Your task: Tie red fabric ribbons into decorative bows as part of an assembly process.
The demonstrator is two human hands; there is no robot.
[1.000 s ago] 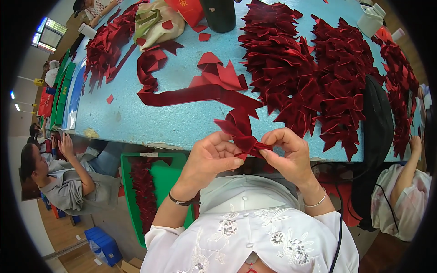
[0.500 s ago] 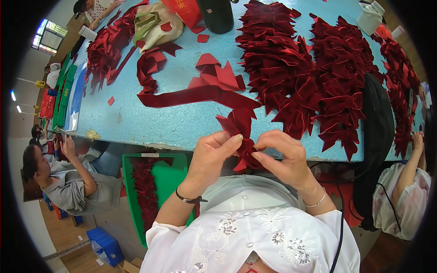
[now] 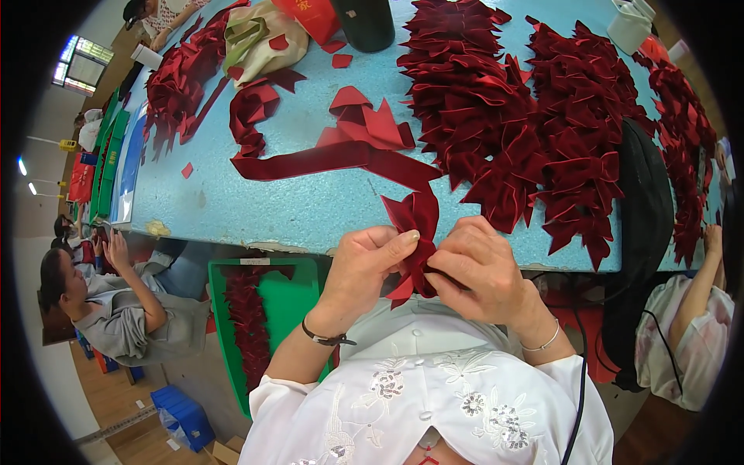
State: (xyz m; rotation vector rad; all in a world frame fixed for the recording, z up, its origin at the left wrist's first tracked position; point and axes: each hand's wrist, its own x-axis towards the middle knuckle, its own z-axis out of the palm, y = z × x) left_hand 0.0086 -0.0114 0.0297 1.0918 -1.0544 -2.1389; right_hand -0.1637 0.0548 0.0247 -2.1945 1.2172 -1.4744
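Between my hands, at the near edge of the table, is a dark red velvet ribbon bow (image 3: 419,213). My left hand (image 3: 364,263) pinches its left side, thumb on top. Closed on the bow's right side is my right hand (image 3: 480,267), its fingers curled so that the fingertips are partly hidden. A long red velvet ribbon (image 3: 325,161) runs across the table up to the bow. Beyond it lies a folded red ribbon piece (image 3: 368,122), its paler side partly showing.
Long piles of finished red bows (image 3: 473,101) cover the table (image 3: 209,209) at the right. Beyond stand a dark cylinder (image 3: 364,23) and a cream cloth bag (image 3: 263,39). A green bin (image 3: 291,291) with bows sits by my left arm. People work on both sides.
My right hand has turned and curled in closer to the bow. The bow has shifted slightly, its lower end now pointing down to the left.
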